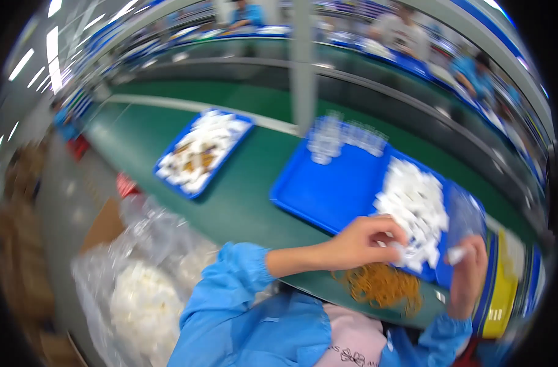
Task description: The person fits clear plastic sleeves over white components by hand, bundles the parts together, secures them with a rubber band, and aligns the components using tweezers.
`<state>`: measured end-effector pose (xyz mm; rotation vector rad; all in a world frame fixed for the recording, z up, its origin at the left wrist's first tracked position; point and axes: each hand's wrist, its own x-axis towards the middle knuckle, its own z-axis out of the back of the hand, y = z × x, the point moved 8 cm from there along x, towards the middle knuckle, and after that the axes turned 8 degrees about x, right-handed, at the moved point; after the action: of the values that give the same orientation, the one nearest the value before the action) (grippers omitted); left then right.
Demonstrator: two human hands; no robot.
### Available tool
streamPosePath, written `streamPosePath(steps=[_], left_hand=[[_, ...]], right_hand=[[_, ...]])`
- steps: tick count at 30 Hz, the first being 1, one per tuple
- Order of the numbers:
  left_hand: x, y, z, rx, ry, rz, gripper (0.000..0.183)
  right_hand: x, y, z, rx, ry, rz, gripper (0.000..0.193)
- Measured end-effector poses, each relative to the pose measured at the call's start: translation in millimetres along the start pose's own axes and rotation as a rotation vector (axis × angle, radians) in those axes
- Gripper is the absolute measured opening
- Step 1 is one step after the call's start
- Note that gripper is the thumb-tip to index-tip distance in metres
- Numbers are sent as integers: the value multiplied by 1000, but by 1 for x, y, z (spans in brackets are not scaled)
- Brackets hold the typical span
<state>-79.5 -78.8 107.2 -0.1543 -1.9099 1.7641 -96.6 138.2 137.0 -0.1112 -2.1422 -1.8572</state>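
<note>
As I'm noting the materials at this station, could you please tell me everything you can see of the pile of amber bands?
The pile of amber bands is a loose, tangled heap of thin, yellow-brown loops, apparently rubber. It lies directly on the green work surface, between the person's body and the blue tray of white pieces, with a few strands straying at its edges. The left hand is just beyond it; blur hides whether they touch.

White pieces (413, 208) cover a blue tray (440, 271). Left hand (367, 243) and rubber bands (383, 286) are at its near edge, right hand (468, 263) rightward.
</note>
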Motion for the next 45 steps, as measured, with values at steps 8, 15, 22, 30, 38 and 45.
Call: streamPosePath(steps=[8, 15, 22, 30, 38, 45], left_hand=[[-19, 0, -67, 138, 263, -44, 13], [-12, 18, -100, 80, 272, 2, 12], [14, 26, -101, 60, 222, 35, 14], [35, 57, -107, 50, 181, 144, 15], [46, 70, -108, -101, 201, 201, 14], [36, 66, -106, -158, 166, 194, 12]], right_hand=[[-45, -31, 14, 265, -41, -98, 16], [-71, -36, 15, 400, 51, -216, 26], [-42, -38, 65, 364, -20, -147, 13], [-32, -66, 101, 389, -15, -228, 16], [-23, -82, 104, 475, 41, -294, 20], [-26, -88, 89, 475, 58, -337, 20]])
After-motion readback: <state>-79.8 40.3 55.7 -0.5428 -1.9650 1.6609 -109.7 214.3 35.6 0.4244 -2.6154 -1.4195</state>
